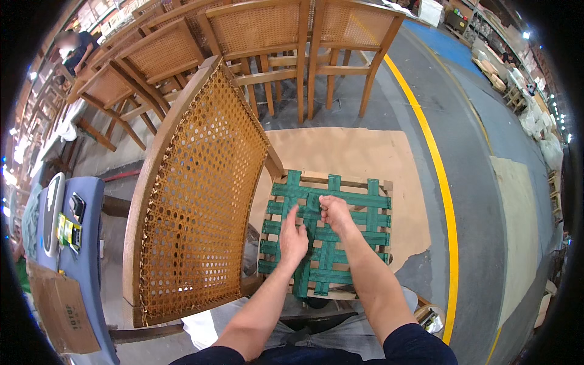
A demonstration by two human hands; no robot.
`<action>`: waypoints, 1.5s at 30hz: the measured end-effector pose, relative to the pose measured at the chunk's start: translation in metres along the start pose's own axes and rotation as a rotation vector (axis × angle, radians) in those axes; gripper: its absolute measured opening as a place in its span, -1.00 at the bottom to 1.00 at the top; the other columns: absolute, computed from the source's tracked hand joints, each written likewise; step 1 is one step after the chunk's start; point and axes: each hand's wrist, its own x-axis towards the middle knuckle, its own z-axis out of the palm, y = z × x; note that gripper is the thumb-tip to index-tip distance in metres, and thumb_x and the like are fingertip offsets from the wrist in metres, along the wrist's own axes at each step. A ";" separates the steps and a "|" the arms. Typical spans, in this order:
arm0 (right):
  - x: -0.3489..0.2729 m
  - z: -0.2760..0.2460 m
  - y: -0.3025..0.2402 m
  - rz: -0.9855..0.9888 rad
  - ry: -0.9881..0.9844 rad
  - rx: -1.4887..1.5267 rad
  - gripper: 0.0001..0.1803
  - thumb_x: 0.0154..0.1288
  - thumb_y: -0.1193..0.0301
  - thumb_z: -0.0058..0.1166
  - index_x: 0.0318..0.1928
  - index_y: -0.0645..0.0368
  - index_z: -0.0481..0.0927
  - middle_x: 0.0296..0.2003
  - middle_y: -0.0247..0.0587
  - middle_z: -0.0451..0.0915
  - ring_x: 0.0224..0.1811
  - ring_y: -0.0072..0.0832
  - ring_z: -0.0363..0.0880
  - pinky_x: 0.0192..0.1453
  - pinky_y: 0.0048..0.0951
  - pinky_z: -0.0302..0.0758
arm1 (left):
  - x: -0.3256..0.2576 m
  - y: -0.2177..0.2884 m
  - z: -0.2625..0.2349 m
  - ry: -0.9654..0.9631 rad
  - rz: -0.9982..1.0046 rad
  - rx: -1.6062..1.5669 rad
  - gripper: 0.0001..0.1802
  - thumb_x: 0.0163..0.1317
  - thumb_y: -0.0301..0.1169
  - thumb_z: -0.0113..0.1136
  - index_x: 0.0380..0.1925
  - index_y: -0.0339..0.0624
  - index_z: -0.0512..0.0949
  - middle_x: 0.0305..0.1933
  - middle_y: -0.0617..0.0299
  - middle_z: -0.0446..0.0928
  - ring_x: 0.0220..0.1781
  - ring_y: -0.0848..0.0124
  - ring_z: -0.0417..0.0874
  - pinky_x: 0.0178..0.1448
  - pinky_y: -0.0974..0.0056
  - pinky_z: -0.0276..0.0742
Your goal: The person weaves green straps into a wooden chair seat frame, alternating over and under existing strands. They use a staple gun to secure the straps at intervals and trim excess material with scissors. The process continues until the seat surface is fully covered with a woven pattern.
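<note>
A wooden chair frame lies in front of me with green webbing straps (pixel 365 217) crossing over and under each other across its seat. My right hand (pixel 334 214) is closed in a pinch on a green webbing strap (pixel 311 228) that runs up the seat from the near edge. Left of that strap, close over the webbing, my left hand (pixel 294 242) has its index finger stretched out and its thumb apart. Rising at the left of the seat is the chair's woven cane backrest (pixel 201 182) in a brown wooden frame.
Several cane-backed chairs (pixel 255 33) stand beyond the seat. Brown cardboard (pixel 359 152) lies on the floor under it. To the left, a blue surface (pixel 88 213) holds small items beside a cardboard box (pixel 64 307). A yellow floor line (pixel 433 158) runs at the right. Another person (pixel 79 55) is far left.
</note>
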 end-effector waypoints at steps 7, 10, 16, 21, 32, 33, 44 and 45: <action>-0.025 0.001 0.004 -0.311 0.083 -0.128 -0.82 0.45 0.38 0.19 -0.05 0.20 0.65 -0.42 -0.44 0.57 -0.41 -0.62 0.54 -0.34 -0.54 0.51 | 0.050 0.009 0.014 -0.041 0.173 -0.056 -0.76 0.31 -0.52 0.25 -0.03 -0.25 0.66 0.19 0.03 0.51 0.21 0.07 0.59 0.29 0.14 0.53; -0.030 -0.001 0.011 -0.459 0.032 -0.056 -0.78 0.45 0.42 0.19 0.03 0.22 0.65 -0.34 -0.41 0.62 -0.30 -0.63 0.59 -0.28 -0.56 0.55 | 0.056 0.006 0.010 -0.090 0.114 -0.121 -0.77 0.31 -0.46 0.29 -0.07 -0.29 0.66 0.12 0.04 0.58 0.18 0.11 0.61 0.26 0.15 0.53; -0.023 -0.008 0.014 -0.601 0.043 -0.238 -0.77 0.41 0.49 0.22 0.03 0.24 0.65 -0.22 -0.38 0.66 -0.26 -0.68 0.57 -0.24 -0.59 0.55 | 0.052 0.020 0.015 -0.163 -0.116 -0.433 -0.77 0.37 -0.37 0.31 -0.11 -0.33 0.66 -0.16 0.25 0.64 -0.08 0.47 0.60 0.06 0.33 0.51; -0.034 0.014 0.014 -0.886 0.164 -0.302 -0.82 0.36 0.54 0.25 -0.05 0.22 0.67 -0.25 -0.37 0.65 -0.29 -0.66 0.58 -0.22 -0.56 0.56 | 0.057 0.012 0.002 -0.184 -0.233 -0.548 -0.79 0.41 -0.36 0.30 -0.10 -0.27 0.67 -0.26 0.37 0.62 -0.21 0.58 0.52 -0.05 0.39 0.47; -0.045 0.008 0.002 -1.054 0.208 -0.689 -0.88 0.27 0.58 0.26 -0.18 0.22 0.68 -0.29 -0.15 0.64 -0.32 -0.37 0.68 -0.26 -0.41 0.61 | 0.057 0.007 0.006 -0.174 -0.146 -0.438 -0.74 0.37 -0.38 0.33 0.00 -0.26 0.65 -0.15 0.33 0.66 -0.11 0.54 0.58 0.01 0.37 0.49; -0.045 0.008 0.003 -1.049 0.205 -0.692 -0.89 0.27 0.58 0.25 -0.18 0.22 0.67 -0.29 -0.15 0.63 -0.32 -0.37 0.68 -0.25 -0.41 0.61 | 0.056 0.006 0.004 -0.150 -0.076 -0.379 -0.72 0.35 -0.39 0.33 0.01 -0.24 0.66 -0.12 0.26 0.68 -0.08 0.45 0.61 0.05 0.32 0.51; -0.049 0.003 -0.001 -0.958 0.206 -0.819 -0.89 0.27 0.48 0.28 -0.21 0.18 0.65 -0.22 -0.11 0.58 -0.21 -0.18 0.65 -0.15 -0.22 0.59 | 0.051 0.010 -0.001 -0.014 0.395 0.121 -0.80 0.23 -0.41 0.35 -0.12 0.01 0.72 -0.12 0.22 0.69 0.10 0.17 0.60 0.33 0.02 0.34; -0.047 0.006 -0.002 -0.974 0.179 -0.833 -0.89 0.28 0.46 0.27 -0.22 0.18 0.65 -0.21 -0.11 0.58 -0.19 -0.15 0.65 -0.14 -0.19 0.59 | 0.053 0.008 -0.003 -0.001 0.401 0.142 -0.78 0.23 -0.42 0.34 -0.10 -0.02 0.70 -0.07 0.19 0.68 0.12 0.15 0.60 0.31 0.03 0.37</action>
